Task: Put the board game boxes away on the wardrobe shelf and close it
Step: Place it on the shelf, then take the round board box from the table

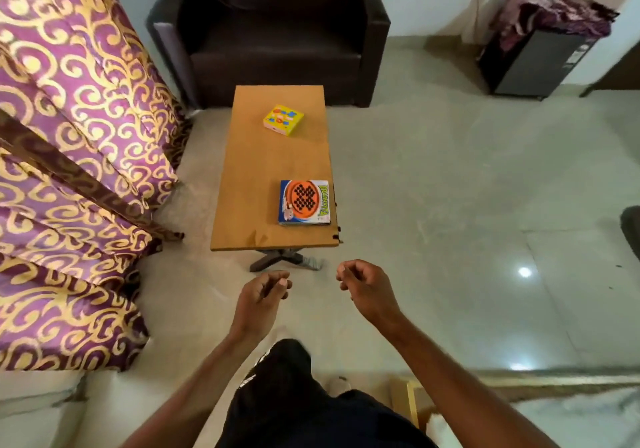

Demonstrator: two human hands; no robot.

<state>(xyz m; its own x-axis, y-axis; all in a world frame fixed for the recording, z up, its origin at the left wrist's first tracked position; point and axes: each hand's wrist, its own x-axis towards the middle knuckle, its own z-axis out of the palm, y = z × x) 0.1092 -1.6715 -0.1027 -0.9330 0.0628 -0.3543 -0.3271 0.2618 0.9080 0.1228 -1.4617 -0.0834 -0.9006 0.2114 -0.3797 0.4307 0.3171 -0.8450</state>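
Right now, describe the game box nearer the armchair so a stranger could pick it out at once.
Find the dark armchair against the wall; a long wooden table runs from it toward the viewer. The box lies at the table's armchair end. It is small, square and yellow, unlike the larger blue box with an orange disc at the near end.
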